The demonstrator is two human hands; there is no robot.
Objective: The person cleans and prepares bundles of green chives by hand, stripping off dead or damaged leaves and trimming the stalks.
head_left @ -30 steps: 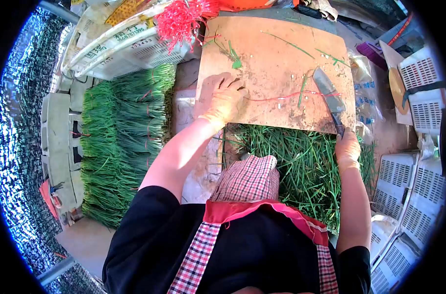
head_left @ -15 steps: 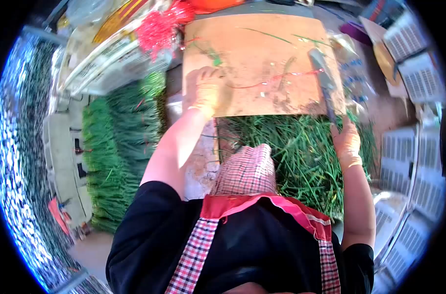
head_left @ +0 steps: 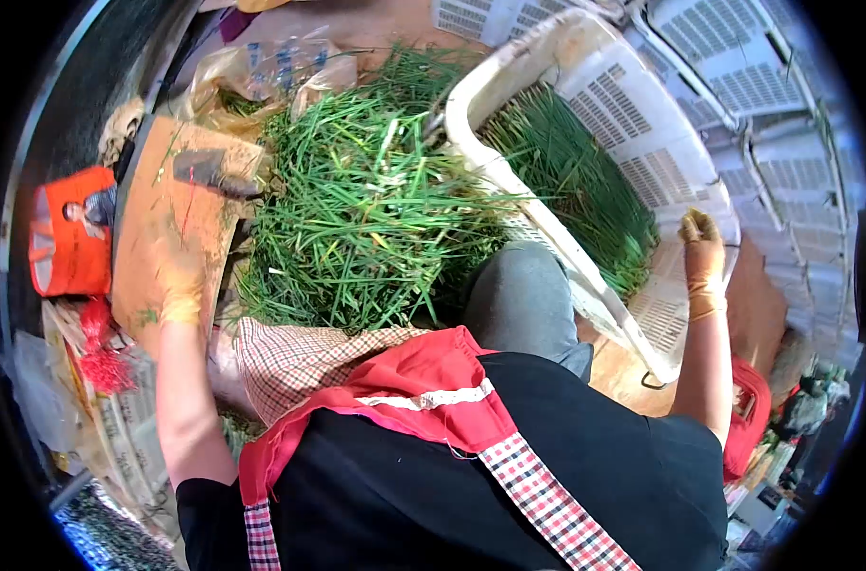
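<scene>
My left hand (head_left: 179,269), in a yellowish glove and smeared by motion, is over the wooden board (head_left: 147,228); its fingers cannot be made out. A cleaver (head_left: 203,171) lies on that board, beyond the hand. Loose green stalks, perhaps garlic chives (head_left: 357,219), are heaped beside the board, in front of my lap. To their right, a white slotted crate (head_left: 623,105) holds more long green stalks (head_left: 576,181). My gloved right hand (head_left: 704,262) has its fingers curled in at the crate's right end, overlapping the rim. Whether it grips the rim or something small is unclear.
A clear plastic bag (head_left: 262,81) lies beyond the heap. An orange-red bag (head_left: 76,228) and a bundle of red ties (head_left: 100,352) are at the far left. More white crates (head_left: 728,57) stand at the upper right, and a red bag (head_left: 747,419) is at the lower right.
My view and body have turned right, bringing the crate into sight and shifting the board to the left. My right hand has left the area near the cleaver and is at the crate.
</scene>
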